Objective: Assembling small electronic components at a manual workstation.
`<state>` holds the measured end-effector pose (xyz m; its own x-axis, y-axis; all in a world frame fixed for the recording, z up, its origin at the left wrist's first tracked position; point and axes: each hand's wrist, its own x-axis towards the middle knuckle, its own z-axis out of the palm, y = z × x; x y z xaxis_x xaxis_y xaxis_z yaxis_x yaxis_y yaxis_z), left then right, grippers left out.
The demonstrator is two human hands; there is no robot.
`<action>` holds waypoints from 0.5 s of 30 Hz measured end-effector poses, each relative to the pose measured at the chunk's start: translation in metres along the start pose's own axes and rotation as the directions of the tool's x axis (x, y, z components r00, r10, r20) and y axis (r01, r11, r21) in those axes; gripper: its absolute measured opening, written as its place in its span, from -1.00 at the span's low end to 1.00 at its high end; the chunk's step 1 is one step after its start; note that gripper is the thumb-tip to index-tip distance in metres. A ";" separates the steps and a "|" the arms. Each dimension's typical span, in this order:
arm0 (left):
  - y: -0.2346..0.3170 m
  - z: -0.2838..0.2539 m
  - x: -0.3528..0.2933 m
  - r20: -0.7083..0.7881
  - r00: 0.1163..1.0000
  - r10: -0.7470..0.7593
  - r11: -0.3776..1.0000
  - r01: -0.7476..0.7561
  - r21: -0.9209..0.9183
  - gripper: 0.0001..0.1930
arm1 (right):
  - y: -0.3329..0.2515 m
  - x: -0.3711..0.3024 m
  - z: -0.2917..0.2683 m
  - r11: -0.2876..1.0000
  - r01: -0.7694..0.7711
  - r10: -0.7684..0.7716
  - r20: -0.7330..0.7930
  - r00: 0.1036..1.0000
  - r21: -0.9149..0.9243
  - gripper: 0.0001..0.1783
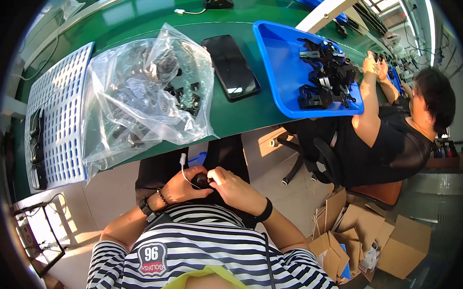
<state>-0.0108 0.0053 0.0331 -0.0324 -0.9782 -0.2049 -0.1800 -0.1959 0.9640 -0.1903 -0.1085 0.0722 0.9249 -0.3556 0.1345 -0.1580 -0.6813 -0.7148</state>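
Note:
Low over my lap, my left hand (181,188) is closed around a small dark part (201,180). A thin white cable ending in a white plug (183,159) comes up from beside this part. My right hand (232,188) meets the left one, its thumb and fingers pinched at the part's right side. Most of the part is covered by my fingers, so its exact kind does not show. Just beyond my hands is a bit of something blue (199,158), partly hidden.
On the green table (230,114) lie a white perforated tray (57,115), a clear plastic bag (138,102) of small black parts, and a black phone (232,68). A blue bin (275,76) holds several black parts. A co-worker (389,134) sits right, near cardboard boxes (406,245).

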 end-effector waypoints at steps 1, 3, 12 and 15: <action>0.000 0.000 -0.001 -0.023 1.000 -0.007 1.000 0.007 0.002 -0.57 | 0.000 -0.001 0.000 1.000 -0.014 0.014 0.028 1.000 -0.012 -0.78; -0.001 0.002 -0.001 0.012 1.000 0.005 1.000 -0.006 0.007 -0.55 | 0.001 0.000 -0.002 1.000 -0.005 0.006 0.071 0.997 -0.021 -0.76; 0.014 -0.004 0.000 0.048 0.999 0.008 1.000 -0.009 0.023 -0.55 | -0.005 0.003 0.001 0.953 -0.145 0.186 0.135 0.973 -0.265 -0.74; 0.010 -0.003 0.001 0.049 0.999 0.004 1.000 -0.004 -0.006 -0.55 | -0.008 0.005 0.003 0.956 -0.176 0.185 0.018 0.983 -0.237 -0.74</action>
<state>-0.0095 0.0017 0.0429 -0.0809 -0.9746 -0.2090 -0.1739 -0.1927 0.9657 -0.1833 -0.1032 0.0767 0.8856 -0.4643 -0.0124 -0.3956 -0.7399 -0.5441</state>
